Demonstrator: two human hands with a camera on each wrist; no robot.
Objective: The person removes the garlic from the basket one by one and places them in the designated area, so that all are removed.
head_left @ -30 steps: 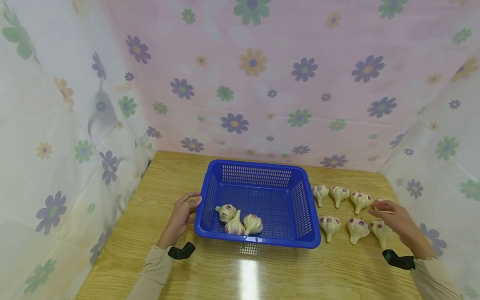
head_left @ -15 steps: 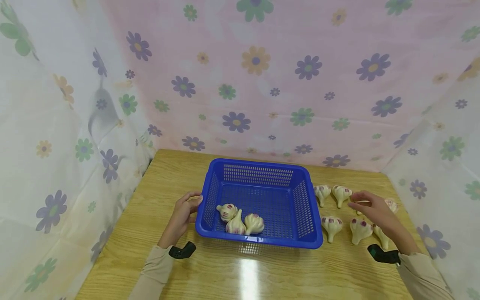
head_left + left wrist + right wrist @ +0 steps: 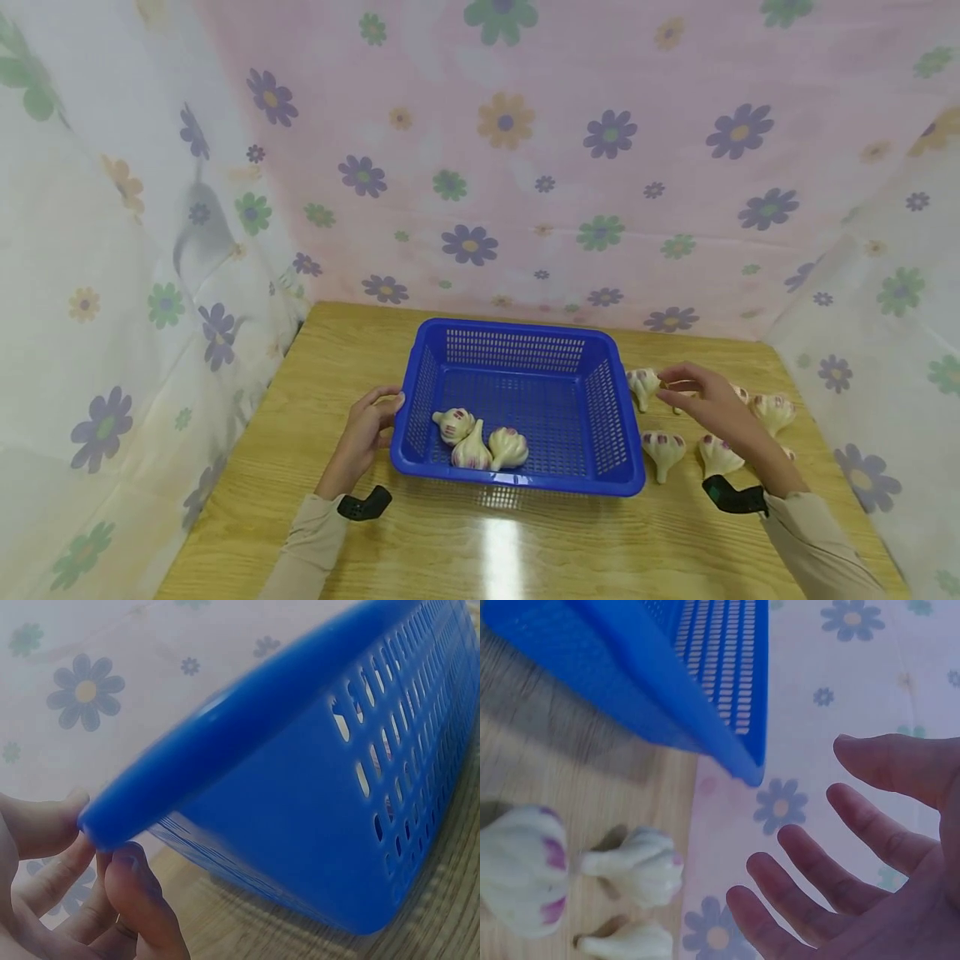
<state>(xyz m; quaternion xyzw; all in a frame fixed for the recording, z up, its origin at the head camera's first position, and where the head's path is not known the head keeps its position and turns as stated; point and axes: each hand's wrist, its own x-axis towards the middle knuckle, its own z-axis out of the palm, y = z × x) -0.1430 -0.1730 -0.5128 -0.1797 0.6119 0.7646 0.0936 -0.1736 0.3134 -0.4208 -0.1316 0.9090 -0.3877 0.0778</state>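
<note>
A blue plastic basket (image 3: 517,482) with slotted sides stands on the table. Three garlic bulbs, such as this garlic bulb (image 3: 508,447), lie in its front left part. My left hand (image 3: 367,429) pinches the basket's left rim, thumb above and fingers beneath, as the left wrist view shows. Over the bulbs on the right hovers my right hand (image 3: 708,408), fingers spread and holding nothing. Just left of its fingertips is one garlic bulb (image 3: 642,387); another garlic bulb (image 3: 682,402) is partly hidden under them.
Two rows of bulbs with purple marks lie right of the basket, including a front garlic bulb (image 3: 663,452) and a far right garlic bulb (image 3: 772,412). Flowered cloth (image 3: 540,200) walls the wooden table (image 3: 420,542) at the back and sides.
My right hand has moved left above the bulbs, from the far right end of the rows toward the basket. The left hand and basket have stayed in place.
</note>
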